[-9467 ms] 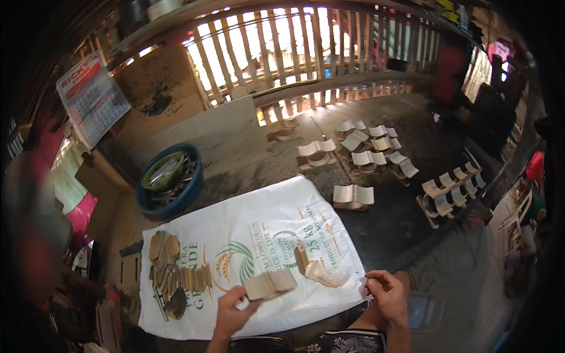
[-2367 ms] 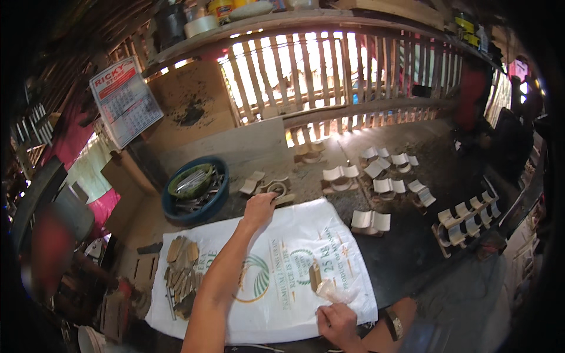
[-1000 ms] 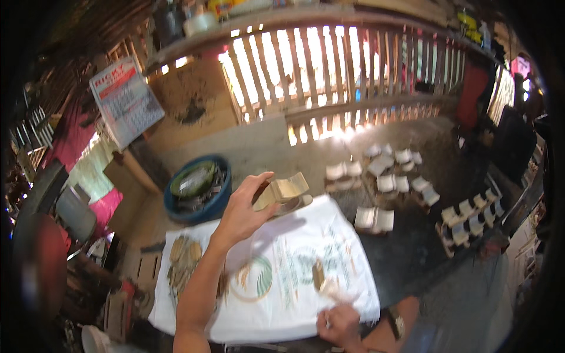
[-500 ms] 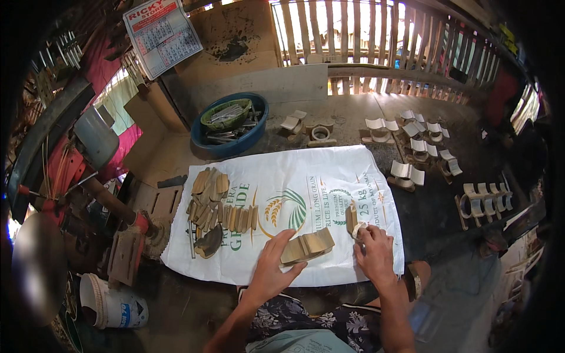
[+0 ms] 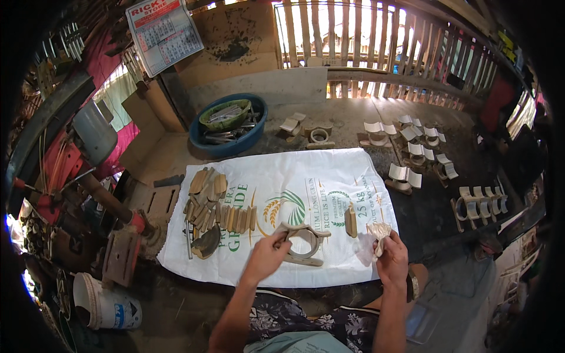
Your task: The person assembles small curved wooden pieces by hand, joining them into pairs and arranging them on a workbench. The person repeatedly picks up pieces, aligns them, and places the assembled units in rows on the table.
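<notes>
Head view: the ring-shaped wooden piece [image 5: 305, 259] stands over the white sack [image 5: 338, 272], just right of the left hand [image 5: 268, 257] and well apart from the right hand [image 5: 392, 259]. Left fingers curl closed on its left edge, gripping it. Right fingers, partly bent, pinch a crumpled whitish bundle [image 5: 379, 235]. Between them lies a narrow wooden block [image 5: 351, 222], untouched.

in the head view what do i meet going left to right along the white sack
Pile of wooden pieces, left hand, round-holed wooden piece, short wooden strip, crumpled plastic bag, right hand.
</notes>
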{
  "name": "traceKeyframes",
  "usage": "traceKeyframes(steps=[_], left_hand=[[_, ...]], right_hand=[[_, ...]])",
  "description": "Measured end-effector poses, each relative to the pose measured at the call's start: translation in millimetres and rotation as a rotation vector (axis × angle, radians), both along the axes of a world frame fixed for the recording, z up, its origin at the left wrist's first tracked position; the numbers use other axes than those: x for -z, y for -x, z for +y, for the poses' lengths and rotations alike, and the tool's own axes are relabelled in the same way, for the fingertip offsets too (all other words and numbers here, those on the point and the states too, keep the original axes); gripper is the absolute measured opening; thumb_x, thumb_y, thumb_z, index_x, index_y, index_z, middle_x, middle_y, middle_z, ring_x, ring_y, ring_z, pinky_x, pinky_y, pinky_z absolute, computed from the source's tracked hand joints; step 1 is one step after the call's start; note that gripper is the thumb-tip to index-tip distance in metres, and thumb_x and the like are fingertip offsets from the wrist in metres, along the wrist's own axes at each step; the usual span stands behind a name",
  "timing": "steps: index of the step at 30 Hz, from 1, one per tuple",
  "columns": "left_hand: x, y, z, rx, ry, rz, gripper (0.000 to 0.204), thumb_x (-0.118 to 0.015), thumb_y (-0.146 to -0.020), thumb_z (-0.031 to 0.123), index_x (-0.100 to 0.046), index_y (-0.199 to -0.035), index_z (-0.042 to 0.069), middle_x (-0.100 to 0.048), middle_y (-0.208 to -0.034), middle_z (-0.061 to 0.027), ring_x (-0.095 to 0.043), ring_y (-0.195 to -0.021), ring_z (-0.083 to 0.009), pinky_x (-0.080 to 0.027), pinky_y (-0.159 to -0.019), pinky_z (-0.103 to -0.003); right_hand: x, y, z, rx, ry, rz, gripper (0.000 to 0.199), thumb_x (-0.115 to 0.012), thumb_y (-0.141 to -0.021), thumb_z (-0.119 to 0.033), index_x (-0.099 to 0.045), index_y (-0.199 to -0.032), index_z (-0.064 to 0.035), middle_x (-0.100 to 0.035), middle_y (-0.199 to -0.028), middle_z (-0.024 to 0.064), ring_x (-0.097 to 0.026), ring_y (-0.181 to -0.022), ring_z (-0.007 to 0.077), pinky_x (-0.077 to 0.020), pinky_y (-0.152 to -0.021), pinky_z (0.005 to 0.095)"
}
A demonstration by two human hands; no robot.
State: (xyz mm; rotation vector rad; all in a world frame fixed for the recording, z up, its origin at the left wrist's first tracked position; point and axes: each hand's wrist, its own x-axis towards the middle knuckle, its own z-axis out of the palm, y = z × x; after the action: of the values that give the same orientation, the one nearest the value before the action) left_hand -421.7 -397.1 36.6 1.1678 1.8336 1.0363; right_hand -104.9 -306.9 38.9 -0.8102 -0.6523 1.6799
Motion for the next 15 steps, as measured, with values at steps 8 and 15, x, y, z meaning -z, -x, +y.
traceKeyframes(steps=[8,15], left_hand=[[-37.8,-10.3,16.2,0.104,0.013,0.688,0.061,-0.074,-0.091,0.047,-0.07,-0.122,-0.005,-0.068,-0.115,-0.0222,-0.062,-0.11,-0.0391,-0.05,-0.094,-0.046],[-39.2,-36.2,20.5,0.131,0.156,0.729,0.086,-0.083,-0.082,0.048,-0.053,-0.141,-0.007,-0.061,-0.127,-0.0257,-0.057,-0.12,-0.0425,-0.046,-0.106,-0.049]], right_hand=[[-6.3,-23.0,-37.1,0.016,0.07,0.053,0.035,-0.068,-0.098,-0.007,-0.057,-0.13,0.0037,-0.07,-0.104,0.0148,-0.068,-0.082,0.0225,-0.0575,-0.079,0.0363],[-17.6,-9.4,-51.2,-0.063,0.119,0.104,0.026,-0.056,-0.11,-0.023,-0.062,-0.121,-0.0007,-0.07,-0.09,0.0148,-0.063,-0.067,0.0177,-0.0519,-0.064,0.0295]])
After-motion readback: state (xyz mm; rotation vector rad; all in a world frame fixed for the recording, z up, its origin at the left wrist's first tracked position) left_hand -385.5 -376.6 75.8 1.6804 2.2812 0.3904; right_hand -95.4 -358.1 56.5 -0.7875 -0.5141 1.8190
